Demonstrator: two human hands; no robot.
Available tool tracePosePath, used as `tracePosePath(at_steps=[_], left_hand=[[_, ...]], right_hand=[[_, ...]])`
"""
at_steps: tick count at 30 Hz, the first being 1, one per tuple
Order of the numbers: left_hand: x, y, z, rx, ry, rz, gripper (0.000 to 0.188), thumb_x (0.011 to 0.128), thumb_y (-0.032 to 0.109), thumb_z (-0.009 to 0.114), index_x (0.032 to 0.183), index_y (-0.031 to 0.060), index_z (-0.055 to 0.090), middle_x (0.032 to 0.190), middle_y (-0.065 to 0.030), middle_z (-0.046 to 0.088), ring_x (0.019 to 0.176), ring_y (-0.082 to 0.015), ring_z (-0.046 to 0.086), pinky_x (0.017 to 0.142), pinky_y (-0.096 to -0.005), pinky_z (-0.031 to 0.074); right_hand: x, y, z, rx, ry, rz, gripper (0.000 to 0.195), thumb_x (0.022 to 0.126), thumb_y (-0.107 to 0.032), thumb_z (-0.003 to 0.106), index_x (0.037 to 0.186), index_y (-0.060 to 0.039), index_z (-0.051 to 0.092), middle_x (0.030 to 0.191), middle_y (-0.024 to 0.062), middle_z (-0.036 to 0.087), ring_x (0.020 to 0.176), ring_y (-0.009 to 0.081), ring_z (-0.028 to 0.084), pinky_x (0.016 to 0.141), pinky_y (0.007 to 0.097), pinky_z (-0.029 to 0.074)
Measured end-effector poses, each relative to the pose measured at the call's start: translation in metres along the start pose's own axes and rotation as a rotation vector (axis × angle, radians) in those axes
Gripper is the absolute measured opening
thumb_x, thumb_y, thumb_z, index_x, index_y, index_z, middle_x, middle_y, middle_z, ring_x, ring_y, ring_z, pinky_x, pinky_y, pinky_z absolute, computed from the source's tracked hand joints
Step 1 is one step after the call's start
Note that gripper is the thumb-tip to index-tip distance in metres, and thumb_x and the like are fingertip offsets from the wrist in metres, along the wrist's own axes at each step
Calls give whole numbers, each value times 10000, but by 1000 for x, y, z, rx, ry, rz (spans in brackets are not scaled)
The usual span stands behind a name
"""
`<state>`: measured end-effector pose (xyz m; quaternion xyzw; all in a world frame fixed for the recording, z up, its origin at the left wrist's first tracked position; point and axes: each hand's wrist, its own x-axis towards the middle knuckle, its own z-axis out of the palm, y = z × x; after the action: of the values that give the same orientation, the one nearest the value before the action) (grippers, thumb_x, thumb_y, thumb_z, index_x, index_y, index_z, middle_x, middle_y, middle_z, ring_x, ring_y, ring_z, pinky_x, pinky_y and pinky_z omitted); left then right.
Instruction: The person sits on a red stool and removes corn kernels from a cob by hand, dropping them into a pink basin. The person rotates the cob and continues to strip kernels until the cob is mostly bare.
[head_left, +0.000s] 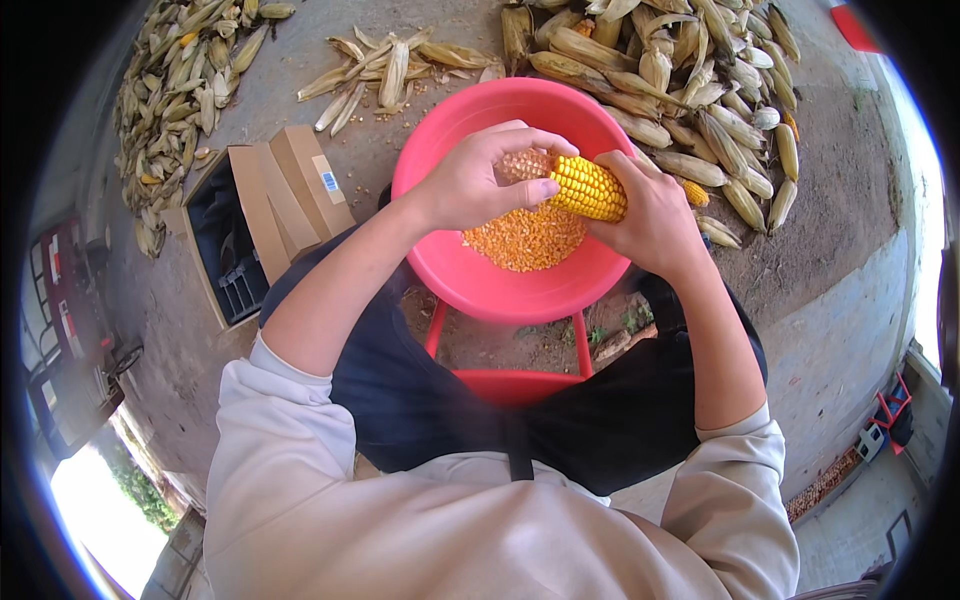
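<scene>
An ear of corn (589, 187) is held level over a pink plastic basin (517, 296). Its left part is bare cob (523, 165); bright yellow kernels cover the right part. My left hand (495, 176) wraps the bare cob, its thumb resting at the edge of the kernel rows. Around the kernel-covered end, my right hand (652, 210) is closed, with the palm hiding the tip. Loose corn kernels (525, 244) lie heaped in the bottom of the basin, partly hidden beneath the hands.
Dry husked ears (705, 97) pile up beyond the basin to the right. Empty husks (394, 71) lie on the concrete ahead, and another husk heap (184, 97) is at far left. An open cardboard box (285, 195) stands by my left knee. A red seat (517, 386) shows between my legs.
</scene>
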<state>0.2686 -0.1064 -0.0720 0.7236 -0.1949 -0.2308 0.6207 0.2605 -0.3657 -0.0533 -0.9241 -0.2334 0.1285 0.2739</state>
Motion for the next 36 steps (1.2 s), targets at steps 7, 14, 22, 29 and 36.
tracePosePath(at_steps=[7,14,22,29,36], left_hand=[[-1,-2,-2,75,4,130,457,920,244,713,1330,51,656,1203,-101,648,1164,-216,636,1003,-360,532],[-3,8,-1,-144,-25,-28,465,980,208,652,1405,27,593,1263,-83,561,1174,-187,624,914,-315,612],[-3,-3,-7,161,12,-8,581,930,270,755,1439,34,604,1301,-118,661,1204,-195,643,1026,-355,536],[-3,0,-16,245,-72,5,586,881,256,782,1410,45,643,1253,-162,707,1175,-250,677,1046,-382,515],[-2,3,-7,180,-22,14,520,941,234,729,1409,26,636,1283,-146,684,1144,-218,677,1018,-365,533]], right_hand=[[0,-2,-3,-37,-61,29,634,729,-220,845,1268,-128,526,1096,141,727,958,384,716,821,482,575],[-1,-4,0,-34,88,-53,641,713,-182,842,1280,-125,548,1111,127,729,957,372,720,801,456,587],[0,-6,-1,-36,102,-75,618,703,-172,829,1278,-94,618,1119,120,660,995,364,694,846,455,585],[-1,-2,0,-15,66,-64,616,696,-159,830,1270,-101,617,1127,127,639,1003,368,687,856,458,582],[-3,-2,-1,-40,63,-59,640,688,-148,860,1273,-115,603,1109,119,716,971,361,716,827,443,590]])
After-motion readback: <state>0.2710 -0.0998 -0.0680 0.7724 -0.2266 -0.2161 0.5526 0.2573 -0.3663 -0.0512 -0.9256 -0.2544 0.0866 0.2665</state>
